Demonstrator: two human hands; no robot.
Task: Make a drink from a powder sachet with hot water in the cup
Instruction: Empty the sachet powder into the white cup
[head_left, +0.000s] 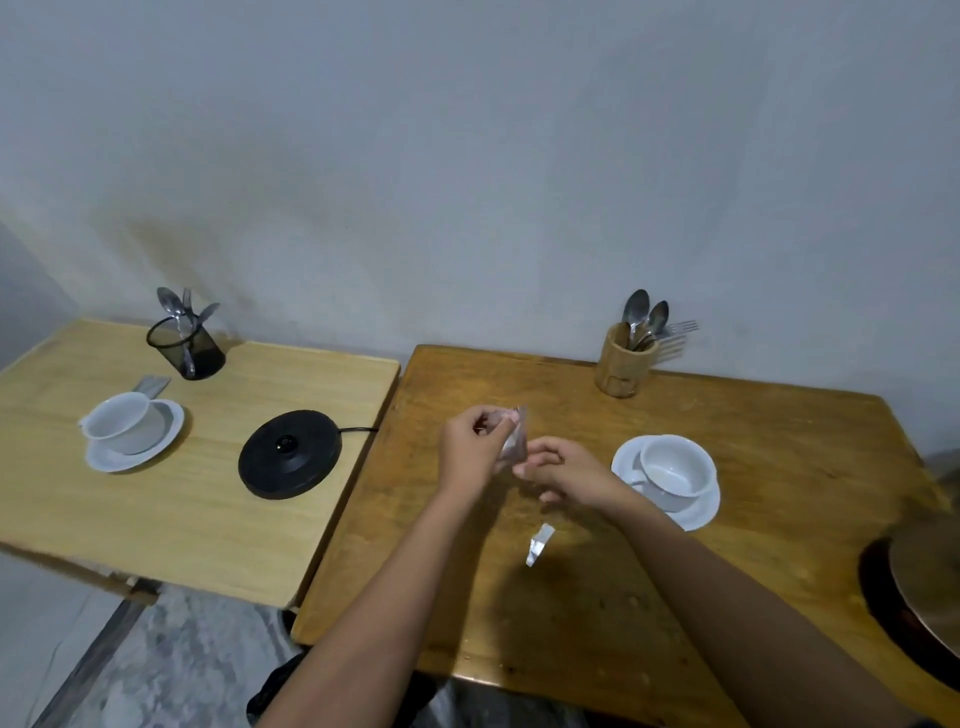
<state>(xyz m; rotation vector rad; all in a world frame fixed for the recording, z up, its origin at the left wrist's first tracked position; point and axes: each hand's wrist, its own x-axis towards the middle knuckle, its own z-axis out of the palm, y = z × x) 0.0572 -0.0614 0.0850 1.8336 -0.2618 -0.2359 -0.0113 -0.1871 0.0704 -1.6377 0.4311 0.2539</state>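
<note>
Our left hand (470, 449) fingers pinch sachet (514, 441) top above counter (571, 597); right hand (563, 467) fingers curled at its lower edge. Torn strip (539, 544) below; cup (675, 470) right.

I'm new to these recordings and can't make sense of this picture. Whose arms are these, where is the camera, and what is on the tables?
A person wears the camera on their head, so you look down along their own arms. The left hand and right hand hold a small sachet between them. A torn-off strip lies on the darker table, alongside a white cup on a saucer and a wooden cutlery holder. The lighter table holds a kettle base, another cup and a black holder.
</note>
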